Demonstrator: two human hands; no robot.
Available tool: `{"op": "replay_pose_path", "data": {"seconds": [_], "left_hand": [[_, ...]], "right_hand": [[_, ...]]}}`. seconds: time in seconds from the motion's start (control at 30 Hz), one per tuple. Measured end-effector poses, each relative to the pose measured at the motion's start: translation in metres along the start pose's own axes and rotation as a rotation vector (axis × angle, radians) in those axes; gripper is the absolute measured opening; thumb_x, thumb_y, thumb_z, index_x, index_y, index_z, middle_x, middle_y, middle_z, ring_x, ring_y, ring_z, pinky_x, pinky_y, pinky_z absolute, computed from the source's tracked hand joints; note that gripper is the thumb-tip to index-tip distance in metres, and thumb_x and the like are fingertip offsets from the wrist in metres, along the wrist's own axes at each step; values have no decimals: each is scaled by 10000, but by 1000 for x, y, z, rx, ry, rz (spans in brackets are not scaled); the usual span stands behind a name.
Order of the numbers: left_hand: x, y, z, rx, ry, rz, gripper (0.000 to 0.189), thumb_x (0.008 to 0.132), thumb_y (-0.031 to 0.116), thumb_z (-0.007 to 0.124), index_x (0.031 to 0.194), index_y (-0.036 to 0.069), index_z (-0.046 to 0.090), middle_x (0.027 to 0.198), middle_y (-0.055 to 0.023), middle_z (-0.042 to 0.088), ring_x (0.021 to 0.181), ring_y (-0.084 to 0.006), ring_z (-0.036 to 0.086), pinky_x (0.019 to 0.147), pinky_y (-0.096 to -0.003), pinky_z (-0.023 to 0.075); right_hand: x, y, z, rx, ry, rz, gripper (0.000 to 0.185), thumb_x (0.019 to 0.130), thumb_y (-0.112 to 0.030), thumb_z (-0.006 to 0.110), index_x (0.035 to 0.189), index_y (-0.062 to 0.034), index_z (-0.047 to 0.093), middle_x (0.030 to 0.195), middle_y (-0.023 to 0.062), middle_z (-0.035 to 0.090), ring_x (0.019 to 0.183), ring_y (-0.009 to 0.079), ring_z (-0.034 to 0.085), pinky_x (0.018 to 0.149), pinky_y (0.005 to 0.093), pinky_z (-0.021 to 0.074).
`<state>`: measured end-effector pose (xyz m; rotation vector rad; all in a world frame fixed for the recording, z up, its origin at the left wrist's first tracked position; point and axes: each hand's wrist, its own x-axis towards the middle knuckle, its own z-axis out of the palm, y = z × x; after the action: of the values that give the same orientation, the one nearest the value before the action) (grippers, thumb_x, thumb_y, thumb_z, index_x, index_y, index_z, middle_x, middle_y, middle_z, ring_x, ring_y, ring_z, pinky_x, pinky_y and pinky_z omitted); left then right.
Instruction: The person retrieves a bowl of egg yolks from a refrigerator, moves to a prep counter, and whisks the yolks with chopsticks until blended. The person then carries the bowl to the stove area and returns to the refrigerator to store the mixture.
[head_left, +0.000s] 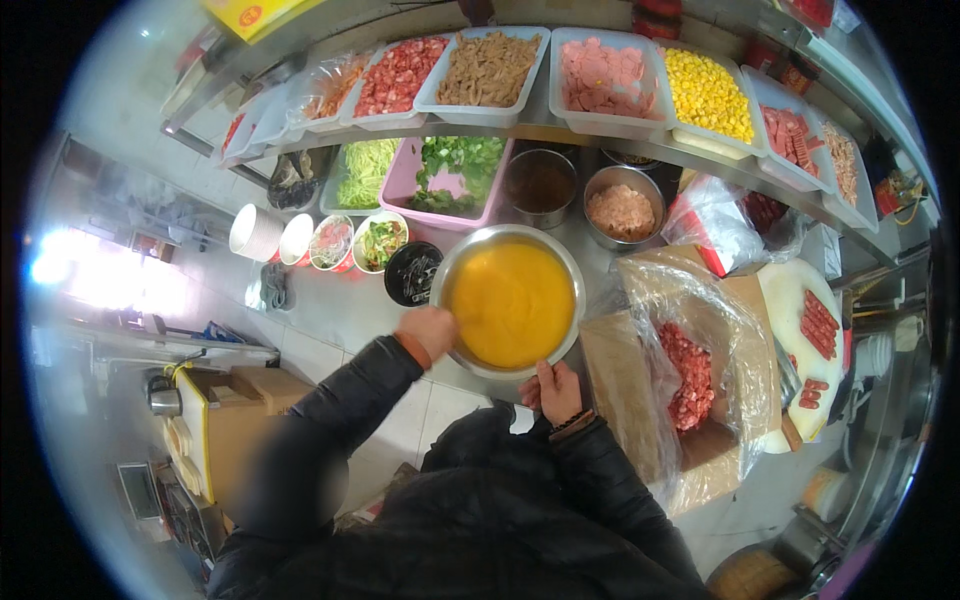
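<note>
A round stainless steel bowl stands before me at the counter's front edge. It holds a smooth yellow-orange liquid, like beaten egg, with swirl marks on its surface. My left hand is curled into a fist at the bowl's left rim, slightly blurred. Whatever it may be gripping is hidden. At the near rim, my right hand pinches the bowl, thumb on top and fingers below. Just left of the bowl sits a black tub with dark strips in it.
To the right, a plastic-lined cardboard box contains minced meat. Beyond it, sausages lie on a white cutting board. A raised shelf carries several food tubs. Paper cups, a pink tub and metal pots stand below it.
</note>
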<state>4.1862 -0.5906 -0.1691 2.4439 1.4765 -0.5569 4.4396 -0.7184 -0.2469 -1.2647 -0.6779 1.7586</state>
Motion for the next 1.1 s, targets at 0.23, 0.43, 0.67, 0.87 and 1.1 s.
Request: {"op": "replay_pose_path", "data": {"seconds": [0.23,0.43,0.67,0.87,1.1], "left_hand": [[5,18,3,-156,204,-319,199,830,272,622,793,105,724,763,-158,692,762,-352,690,708,-481,554],[7,22,-12,-533,436,-80,195,878,219,587,863,68,709,832,-193,669,828,-394,652,722,-477,523],[21,24,-8,-586,315,-11,238,887,280,595,835,77,709,810,-194,666,797,-395,647,738,-473,517],[18,21,-1,-454,105,170,209,889,223,574,827,90,724,792,-177,679,768,-383,662,703,-474,538],[12,22,1,-335,98,-1,162,850,158,577,829,81,718,790,-166,682,757,-369,663,683,-437,546]], "right_hand": [[3,6,0,0,3,30,316,1040,-309,420,1147,-26,514,716,115,669,515,135,595,476,252,467],[2,8,-1,25,11,-41,346,1032,-311,453,918,14,488,699,142,670,496,143,593,443,249,466],[1,4,1,-14,10,-13,352,1038,-324,425,972,16,486,696,133,658,506,148,596,454,267,466],[0,1,1,-9,3,-8,343,1038,-321,424,1039,15,496,678,123,654,494,146,594,447,266,466],[2,5,1,0,-2,-6,330,1035,-310,433,1051,11,506,688,122,662,502,141,601,456,261,476]]}}
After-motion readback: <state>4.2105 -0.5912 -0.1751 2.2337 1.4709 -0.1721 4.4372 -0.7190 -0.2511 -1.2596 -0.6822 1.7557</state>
